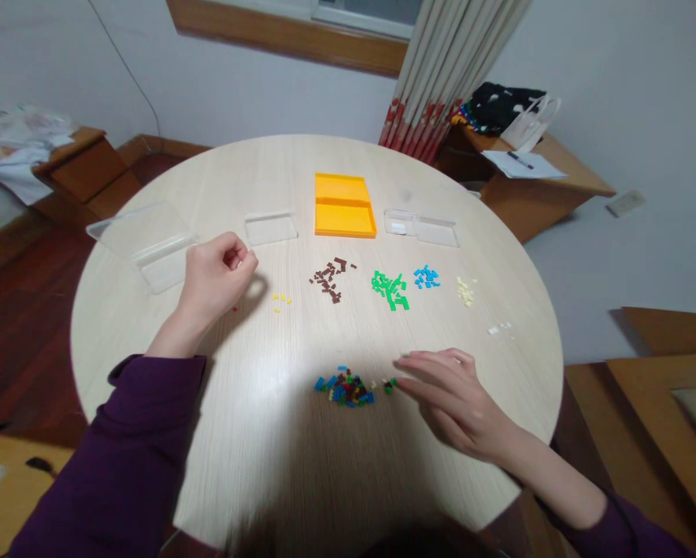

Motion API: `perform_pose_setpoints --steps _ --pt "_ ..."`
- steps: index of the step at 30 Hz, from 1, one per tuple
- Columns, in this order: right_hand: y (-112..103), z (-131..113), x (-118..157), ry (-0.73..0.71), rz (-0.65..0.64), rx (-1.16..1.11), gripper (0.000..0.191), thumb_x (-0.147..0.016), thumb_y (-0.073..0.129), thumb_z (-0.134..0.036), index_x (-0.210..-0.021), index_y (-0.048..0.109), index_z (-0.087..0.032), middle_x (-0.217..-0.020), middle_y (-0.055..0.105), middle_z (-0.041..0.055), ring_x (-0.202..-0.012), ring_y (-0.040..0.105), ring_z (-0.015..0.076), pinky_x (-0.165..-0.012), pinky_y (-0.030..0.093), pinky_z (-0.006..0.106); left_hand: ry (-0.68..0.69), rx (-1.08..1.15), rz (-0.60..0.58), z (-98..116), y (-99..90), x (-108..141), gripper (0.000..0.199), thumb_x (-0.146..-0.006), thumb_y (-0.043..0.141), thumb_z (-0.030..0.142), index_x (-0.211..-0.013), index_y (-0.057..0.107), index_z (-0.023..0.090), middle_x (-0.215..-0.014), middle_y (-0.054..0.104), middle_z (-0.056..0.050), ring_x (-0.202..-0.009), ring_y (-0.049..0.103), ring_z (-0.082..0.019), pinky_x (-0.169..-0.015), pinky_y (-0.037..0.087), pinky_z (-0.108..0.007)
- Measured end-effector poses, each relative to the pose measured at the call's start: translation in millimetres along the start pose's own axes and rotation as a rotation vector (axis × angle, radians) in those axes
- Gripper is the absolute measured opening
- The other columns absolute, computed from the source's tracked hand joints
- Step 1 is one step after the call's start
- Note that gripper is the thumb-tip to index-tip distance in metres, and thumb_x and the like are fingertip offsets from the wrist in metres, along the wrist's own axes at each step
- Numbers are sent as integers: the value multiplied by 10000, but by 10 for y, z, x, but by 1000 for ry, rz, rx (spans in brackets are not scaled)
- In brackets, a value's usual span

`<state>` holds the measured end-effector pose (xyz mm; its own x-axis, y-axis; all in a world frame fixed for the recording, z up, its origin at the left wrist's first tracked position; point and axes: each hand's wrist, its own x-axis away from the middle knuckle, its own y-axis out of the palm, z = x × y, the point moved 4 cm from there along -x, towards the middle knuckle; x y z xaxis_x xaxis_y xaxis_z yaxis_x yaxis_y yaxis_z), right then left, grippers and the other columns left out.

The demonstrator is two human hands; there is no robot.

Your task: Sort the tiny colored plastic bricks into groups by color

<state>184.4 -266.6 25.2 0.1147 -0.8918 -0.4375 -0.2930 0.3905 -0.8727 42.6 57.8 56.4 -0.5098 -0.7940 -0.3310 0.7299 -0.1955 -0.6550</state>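
Observation:
My left hand (217, 275) is closed in a pinch above the left side of the table, near a red piece (235, 309) and several yellow pieces (280, 299); what its fingers hold is too small to name. Palm down, my right hand (453, 395) has its fingers stretched out beside a mixed pile of small bricks (348, 389), its fingertips near a few stray ones. Farther back lie separate groups of brown pieces (328, 280), green pieces (390, 288), blue pieces (426, 277), cream pieces (465, 292) and white pieces (499, 329).
An open orange case (346, 218) stands at the back of the round table (255, 465). Clear plastic boxes (271, 227) flank it, with a larger hinged one (165, 262) at the left. Beyond are a curtain (435, 70) and side desks.

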Motion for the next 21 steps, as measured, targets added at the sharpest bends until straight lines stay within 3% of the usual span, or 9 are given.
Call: perform_pose_setpoints --steps 4,14,17,21 --pt "67 63 51 31 -16 49 493 -837 465 -37 -1290 584 -192 -1240 659 117 -1195 577 260 -941 381 439 13 17 7 10 10 6 177 -690 545 170 -546 448 203 -486 399 52 -494 351 -98 -538 301 -271" --pt "148 642 -221 139 -4 266 571 -864 450 -80 -1408 482 -250 -1405 529 166 -1305 463 342 -995 324 571 -2 59 13 -1 -2 0 186 -674 543 168 -523 443 210 -459 394 52 -479 355 -105 -535 299 -286" --pt "101 580 -230 129 20 279 636 -865 454 -80 -1473 407 -262 -1426 516 145 -1308 460 336 -1019 313 548 -12 58 11 17 -11 0 189 -675 535 163 -521 437 210 -457 394 55 -478 353 -103 -537 298 -283" --pt "32 295 -110 48 86 193 567 -859 476 -59 -1385 493 -268 -1311 609 105 -1218 541 283 -973 352 473 -11 58 20 36 -13 1 178 -658 537 133 -524 444 206 -465 398 54 -484 354 -103 -531 294 -280"
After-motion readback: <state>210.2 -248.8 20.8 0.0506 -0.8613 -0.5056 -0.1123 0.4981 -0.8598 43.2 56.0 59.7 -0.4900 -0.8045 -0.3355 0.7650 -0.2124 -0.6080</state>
